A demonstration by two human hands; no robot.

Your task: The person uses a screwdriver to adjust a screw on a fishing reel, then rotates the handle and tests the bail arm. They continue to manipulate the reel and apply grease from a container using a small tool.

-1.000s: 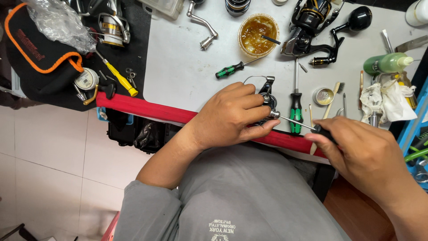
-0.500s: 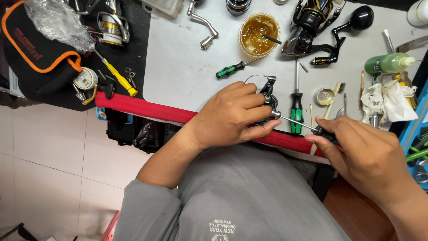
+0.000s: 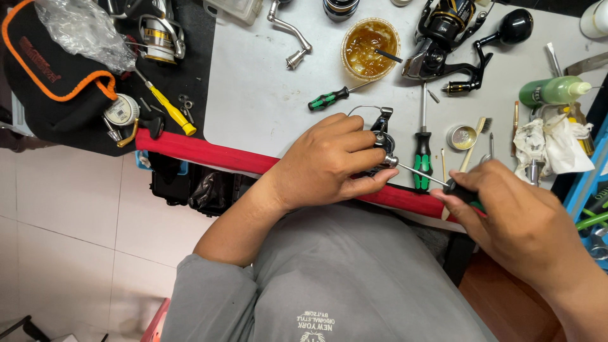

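At the near table edge (image 3: 209,152), the left hand (image 3: 329,161) closes around a small black reel part (image 3: 382,136), probably rigid, light and greasy; hold its body, not the wire bail. The right hand (image 3: 506,215) pinches a screwdriver (image 3: 421,176) into it. Farther off sits a grease tub (image 3: 370,47).

Grey table (image 3: 266,95) with a red edge strip (image 3: 209,153) along the near side. On the bare grey part: a tub of amber grease (image 3: 370,47), a crank handle (image 3: 288,28), a small green screwdriver (image 3: 329,98), a bigger one (image 3: 422,149), a black reel (image 3: 449,38), a green bottle (image 3: 554,90), a little tin (image 3: 461,137) and some rags (image 3: 548,142). Left end has a black mat (image 3: 190,69) with a yellow screwdriver (image 3: 168,104), another reel (image 3: 158,31) and a black-orange pouch (image 3: 47,63).
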